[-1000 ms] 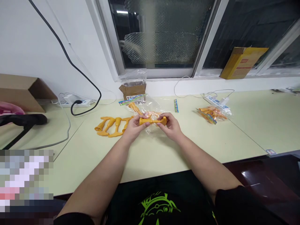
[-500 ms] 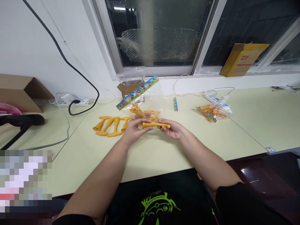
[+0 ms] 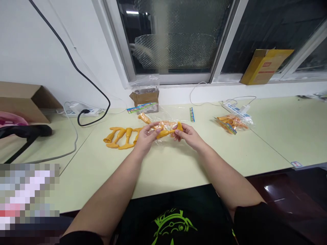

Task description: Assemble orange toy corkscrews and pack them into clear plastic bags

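Both hands share one yellow plastic piece point(image 3: 166, 133), with a ribbed wide end at the left and a crossbar-like end at the right. My left hand point(image 3: 146, 137) is closed around its wide end. The fingers of my right hand point(image 3: 189, 134) pinch it near the crossbar. A clear plastic bag point(image 3: 166, 115) with a colourful header lies behind and under my hands, with yellow parts showing through. Beyond my left hand another yellow piece point(image 3: 144, 118) lies by the bag. Several T-shaped yellow pieces point(image 3: 122, 137) form a row at the left, partly hidden by my left hand.
A packed bag of orange-yellow parts point(image 3: 231, 123) lies at the right, before a power strip point(image 3: 233, 108). A small open cardboard box point(image 3: 145, 98) stands against the wall. At the left are a black cable point(image 3: 94, 86) and a larger box point(image 3: 28, 98).
The bag's header has dropped from a raised tilt and lies lower, farther left. The held piece has turned, so its crossbar points up by my right hand.
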`<state>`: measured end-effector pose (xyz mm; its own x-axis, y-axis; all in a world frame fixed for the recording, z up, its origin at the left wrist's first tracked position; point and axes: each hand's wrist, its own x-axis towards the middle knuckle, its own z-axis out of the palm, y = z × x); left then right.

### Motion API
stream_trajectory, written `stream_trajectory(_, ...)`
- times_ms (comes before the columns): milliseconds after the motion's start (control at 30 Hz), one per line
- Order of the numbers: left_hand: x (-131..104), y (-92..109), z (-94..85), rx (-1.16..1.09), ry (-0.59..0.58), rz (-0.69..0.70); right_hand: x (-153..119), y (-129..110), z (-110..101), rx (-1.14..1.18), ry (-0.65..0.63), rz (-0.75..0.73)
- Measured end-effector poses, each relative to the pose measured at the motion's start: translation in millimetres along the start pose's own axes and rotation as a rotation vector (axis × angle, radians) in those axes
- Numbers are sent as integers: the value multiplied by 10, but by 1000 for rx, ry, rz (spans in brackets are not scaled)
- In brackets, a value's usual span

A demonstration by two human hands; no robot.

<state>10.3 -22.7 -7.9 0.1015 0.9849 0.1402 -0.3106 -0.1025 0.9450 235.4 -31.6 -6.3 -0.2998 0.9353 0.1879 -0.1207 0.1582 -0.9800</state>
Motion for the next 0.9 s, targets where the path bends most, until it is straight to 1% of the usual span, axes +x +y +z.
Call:
stream_trajectory(100, 61, -8, -43, -151, 109, -32, -5, -55, -80, 131, 82, -11)
stream_trajectory(167, 104, -17, -83, -210, 156, -27, -8, -93, -157, 166, 154, -35)
stream_trajectory(267, 149, -44, -139, -246, 183, -5, -6, -113, -242, 118, 240, -81)
stream_trajectory(333, 158, -70, -158, -231, 179, 16, -3, -107, -243, 97, 275, -111)
stream_trajectory(433, 143, -106, -148, -162, 150, 49, -4, -105, -166, 162, 270, -100)
stream_trajectory(533, 115, -131, -112, -73, 114, 126, -8, -134, -97, 256, 256, -27)
stream_trajectory(600, 106, -145, -94, -13, 108, 191, -7, -158, -102, 307, 266, 12)
stream_trajectory(667, 106, -158, -89, 33, 116, 244, -3, -175, -138, 347, 294, 21)
stream_trajectory(767, 107, -165, -94, 75, 99, 281, 4, -170, -182, 357, 317, 28)
stream_trajectory(800, 102, -160, -93, 84, 82, 286, 5, -161, -181, 341, 302, 41)
stream_trajectory(900, 70, -118, -77, 98, 56, 290, -1, -119, -140, 247, 198, 105)
